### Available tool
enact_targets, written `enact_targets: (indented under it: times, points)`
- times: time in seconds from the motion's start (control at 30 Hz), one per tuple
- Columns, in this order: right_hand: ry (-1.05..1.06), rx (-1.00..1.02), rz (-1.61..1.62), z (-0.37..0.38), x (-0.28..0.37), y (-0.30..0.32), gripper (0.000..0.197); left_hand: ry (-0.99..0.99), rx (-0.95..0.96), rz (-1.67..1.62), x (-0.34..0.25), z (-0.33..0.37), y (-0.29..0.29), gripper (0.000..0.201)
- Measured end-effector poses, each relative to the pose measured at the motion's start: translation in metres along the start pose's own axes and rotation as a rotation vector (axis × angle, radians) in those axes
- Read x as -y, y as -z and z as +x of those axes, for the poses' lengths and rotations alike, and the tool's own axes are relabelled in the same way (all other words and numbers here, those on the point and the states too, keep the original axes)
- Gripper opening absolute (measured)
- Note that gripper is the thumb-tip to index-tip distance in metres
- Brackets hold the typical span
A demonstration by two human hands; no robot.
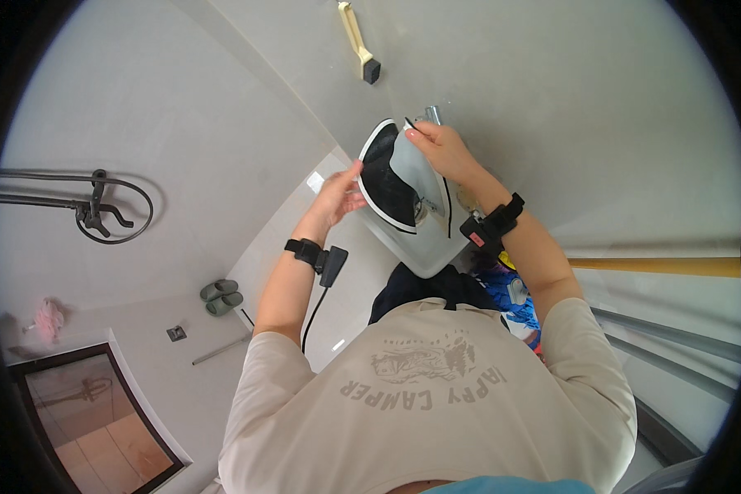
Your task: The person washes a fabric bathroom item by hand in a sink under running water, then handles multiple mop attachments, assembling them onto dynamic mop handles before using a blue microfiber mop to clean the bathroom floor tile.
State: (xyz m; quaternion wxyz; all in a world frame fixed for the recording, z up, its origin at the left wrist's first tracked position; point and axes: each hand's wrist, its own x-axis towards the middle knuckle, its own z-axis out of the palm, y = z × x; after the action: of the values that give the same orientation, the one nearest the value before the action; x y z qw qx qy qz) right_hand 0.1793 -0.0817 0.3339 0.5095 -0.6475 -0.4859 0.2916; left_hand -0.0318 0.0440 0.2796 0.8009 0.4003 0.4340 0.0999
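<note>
Over a white washbasin, both my hands hold up a curved cloth piece with a black panel, a light grey panel and white edging. Its exact kind is unclear; it could be a sun hat or visor. My left hand is at the left white edge, thumb in front and fingers curled partly behind it. At the top, my right hand pinches the grey panel's edge between thumb and fingers. A dark strap or edge hangs down the grey side. Behind the right fingers a chrome tap partly shows.
A cream-handled brush hangs on the wall above. Left are a shower hose, green slippers, a pink mesh puff and a dark-framed mirror. By my right arm are a bright blue package and a yellow pole.
</note>
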Motion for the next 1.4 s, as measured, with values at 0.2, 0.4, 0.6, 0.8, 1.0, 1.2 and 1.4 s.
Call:
enact_targets:
  times: [0.2, 0.4, 0.6, 0.8, 1.0, 1.2, 1.4]
  points:
    - [-0.133, -0.043, 0.246, 0.0, -0.011, 0.003, 0.025, -0.122, 0.156, -0.247, 0.017, -0.016, -0.026, 0.034]
    - [-0.192, -0.032, 0.173, -0.01, -0.035, 0.021, 0.023, -0.237, 0.24, -0.156, -0.009, -0.025, -0.047, 0.032]
    - [-0.278, -0.036, -0.47, -0.033, -0.017, 0.027, 0.037, -0.259, 0.287, 0.055, -0.029, -0.032, -0.044, 0.032]
    - [0.598, 0.224, -0.438, -0.018, -0.005, 0.001, 0.043, -0.312, 0.357, 0.366, -0.049, -0.031, -0.04, 0.031]
    - [0.238, 0.359, -0.304, -0.022, -0.023, -0.021, 0.04, -0.312, 0.396, 0.391, -0.052, -0.036, -0.043, 0.032]
    - [0.168, 0.042, -0.173, -0.02, -0.026, -0.042, 0.019, -0.473, -0.011, 0.659, -0.045, -0.021, -0.019, 0.033]
    - [-0.003, 0.01, -0.249, -0.027, -0.014, -0.05, 0.02, -0.583, -0.322, 0.83, 0.023, -0.032, -0.016, 0.029]
